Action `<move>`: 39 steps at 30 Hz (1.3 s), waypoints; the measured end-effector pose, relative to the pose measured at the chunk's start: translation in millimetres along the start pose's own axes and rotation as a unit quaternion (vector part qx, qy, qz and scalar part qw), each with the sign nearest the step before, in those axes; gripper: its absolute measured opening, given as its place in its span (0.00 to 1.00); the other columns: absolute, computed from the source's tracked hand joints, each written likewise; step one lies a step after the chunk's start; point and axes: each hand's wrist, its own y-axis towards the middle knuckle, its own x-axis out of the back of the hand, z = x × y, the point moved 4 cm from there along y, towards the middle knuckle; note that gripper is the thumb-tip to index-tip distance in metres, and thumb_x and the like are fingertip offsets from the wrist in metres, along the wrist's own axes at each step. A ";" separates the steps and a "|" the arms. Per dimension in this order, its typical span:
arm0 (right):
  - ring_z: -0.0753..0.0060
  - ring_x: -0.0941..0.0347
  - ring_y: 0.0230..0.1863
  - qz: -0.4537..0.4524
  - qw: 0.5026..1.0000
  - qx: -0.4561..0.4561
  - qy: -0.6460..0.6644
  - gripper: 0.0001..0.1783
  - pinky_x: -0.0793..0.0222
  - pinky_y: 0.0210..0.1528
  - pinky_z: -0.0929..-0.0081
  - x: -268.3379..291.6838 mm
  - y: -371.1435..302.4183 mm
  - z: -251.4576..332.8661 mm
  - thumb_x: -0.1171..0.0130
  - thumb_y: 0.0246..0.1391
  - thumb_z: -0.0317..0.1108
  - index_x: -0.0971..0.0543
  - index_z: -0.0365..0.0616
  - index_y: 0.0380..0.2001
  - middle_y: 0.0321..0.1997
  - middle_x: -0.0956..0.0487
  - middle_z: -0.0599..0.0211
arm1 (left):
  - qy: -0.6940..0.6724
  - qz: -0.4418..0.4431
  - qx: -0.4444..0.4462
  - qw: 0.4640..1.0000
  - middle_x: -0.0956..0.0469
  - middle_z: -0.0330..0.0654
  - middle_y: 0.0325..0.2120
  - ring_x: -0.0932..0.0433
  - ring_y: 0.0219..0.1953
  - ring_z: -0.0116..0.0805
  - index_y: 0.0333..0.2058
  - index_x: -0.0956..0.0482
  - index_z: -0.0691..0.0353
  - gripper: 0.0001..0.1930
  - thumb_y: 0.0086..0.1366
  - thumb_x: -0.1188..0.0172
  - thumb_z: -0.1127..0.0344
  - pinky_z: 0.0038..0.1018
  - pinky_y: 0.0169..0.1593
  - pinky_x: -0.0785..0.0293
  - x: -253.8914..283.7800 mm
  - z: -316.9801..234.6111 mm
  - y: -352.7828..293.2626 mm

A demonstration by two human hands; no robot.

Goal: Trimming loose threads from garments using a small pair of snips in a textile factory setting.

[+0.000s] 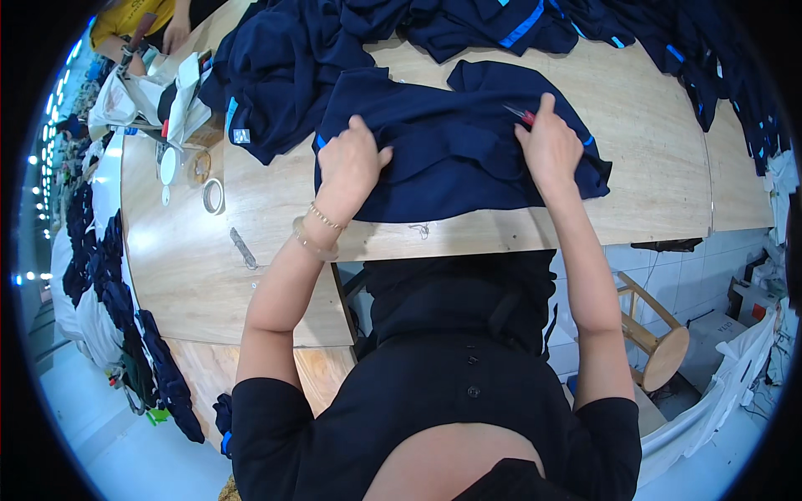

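A dark navy garment [451, 159] with small bright blue strips at its sides is spread on the wooden table in front of me. My left hand [349, 163] is closed on its left part, fingers curled into the cloth and thumb pointing right. On the right part rests my right hand [553, 149], its fingers curled round small red-handled thread snips [528, 118]. The blades point up and left over the cloth. Whether the right fingers also pinch the fabric is hidden beneath the hand.
More navy garments [284, 67] are heaped along the table's far side. On the left lie a tape roll [213, 196] and a pile of white items [180, 100]. Another person's hand [176, 35] shows at the upper left. A wooden stool [664, 359] stands at the lower right.
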 end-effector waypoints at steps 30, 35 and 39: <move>0.71 0.20 0.45 0.128 0.529 -0.260 0.798 0.11 0.25 0.50 0.72 -42.3 -17.2 -145.0 0.39 0.61 0.33 0.21 0.43 0.45 0.44 0.17 0.65 | -0.828 0.099 0.287 0.471 0.16 0.39 0.37 0.18 0.40 0.28 0.41 0.18 0.61 0.09 0.67 0.40 0.64 0.23 0.47 0.23 -64.9 59.9 -23.7; 0.73 0.20 0.44 0.113 0.621 -0.247 0.735 0.14 0.26 0.50 0.74 -38.4 -22.1 -126.0 0.39 0.62 0.35 0.20 0.39 0.46 0.46 0.17 0.63 | -0.717 0.006 0.229 0.659 0.18 0.35 0.30 0.23 0.31 0.22 0.33 0.18 0.63 0.08 0.68 0.42 0.67 0.18 0.40 0.28 -70.9 53.0 -13.3; 0.76 0.21 0.45 0.084 0.664 -0.225 0.708 0.13 0.29 0.52 0.77 -34.1 -23.4 -117.8 0.40 0.62 0.35 0.20 0.38 0.46 0.46 0.17 0.65 | -0.390 -0.272 0.093 0.875 0.24 0.40 0.29 0.26 0.28 0.29 0.36 0.20 0.65 0.05 0.65 0.42 0.71 0.24 0.35 0.30 -34.9 25.5 -11.8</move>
